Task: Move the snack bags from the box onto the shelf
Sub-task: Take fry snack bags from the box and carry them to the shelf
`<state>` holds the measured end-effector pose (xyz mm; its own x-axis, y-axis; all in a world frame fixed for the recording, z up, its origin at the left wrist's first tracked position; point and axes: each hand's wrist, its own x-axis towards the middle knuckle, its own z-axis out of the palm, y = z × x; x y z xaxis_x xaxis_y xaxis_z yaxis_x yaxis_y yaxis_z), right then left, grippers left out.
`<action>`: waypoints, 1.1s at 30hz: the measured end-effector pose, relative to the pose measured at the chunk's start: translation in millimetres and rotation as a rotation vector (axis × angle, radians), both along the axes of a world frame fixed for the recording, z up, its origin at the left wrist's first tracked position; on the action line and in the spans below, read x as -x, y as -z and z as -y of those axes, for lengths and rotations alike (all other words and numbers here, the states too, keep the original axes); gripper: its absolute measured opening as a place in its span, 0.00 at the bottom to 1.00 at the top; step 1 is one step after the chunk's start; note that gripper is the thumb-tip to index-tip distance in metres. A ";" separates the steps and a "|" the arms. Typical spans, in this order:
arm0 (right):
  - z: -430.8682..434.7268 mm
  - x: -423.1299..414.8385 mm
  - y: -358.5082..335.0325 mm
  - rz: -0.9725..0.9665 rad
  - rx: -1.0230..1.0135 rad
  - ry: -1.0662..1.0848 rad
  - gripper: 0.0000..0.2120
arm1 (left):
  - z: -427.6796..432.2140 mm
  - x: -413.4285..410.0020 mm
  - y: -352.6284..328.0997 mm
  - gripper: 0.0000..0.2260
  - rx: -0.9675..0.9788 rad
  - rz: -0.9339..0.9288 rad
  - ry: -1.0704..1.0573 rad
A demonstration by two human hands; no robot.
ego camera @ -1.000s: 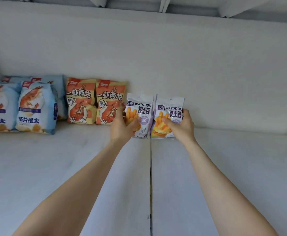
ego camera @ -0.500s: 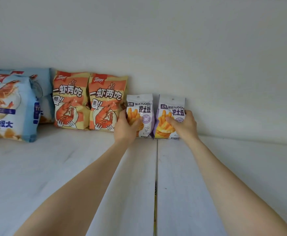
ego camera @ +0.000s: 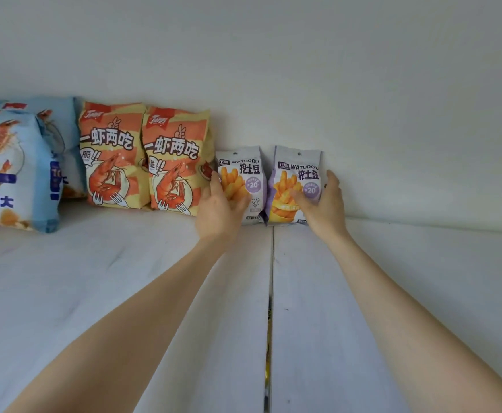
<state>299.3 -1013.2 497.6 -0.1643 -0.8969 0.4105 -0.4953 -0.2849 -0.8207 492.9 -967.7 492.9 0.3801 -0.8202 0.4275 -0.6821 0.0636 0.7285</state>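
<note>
Your left hand (ego camera: 218,208) and right hand (ego camera: 322,204), fingers loosely spread, each touch one of two glossy purple potato-stick pouches (ego camera: 242,183) (ego camera: 296,186); left of them, two crinkled orange shrimp bags (ego camera: 112,156) (ego camera: 178,162).

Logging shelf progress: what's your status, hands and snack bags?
Left hand, right hand: open against two small grey-purple potato-stick bags. Bags upright on white shelf. Nothing in the way.

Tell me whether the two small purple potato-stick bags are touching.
Apart at the top: the head view shows wall between the left purple bag and right purple bag; at their bases, cannot tell.
</note>
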 end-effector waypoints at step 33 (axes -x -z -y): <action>-68.5 2.3 -26.1 -0.775 -0.019 0.155 0.42 | -54.3 17.6 -10.5 0.40 -0.188 0.355 -0.001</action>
<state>297.1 -944.8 523.7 0.0382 -0.8952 0.4440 -0.9608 -0.1550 -0.2298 475.3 -913.4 503.4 0.2366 -0.8963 0.3750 -0.8937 -0.0493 0.4460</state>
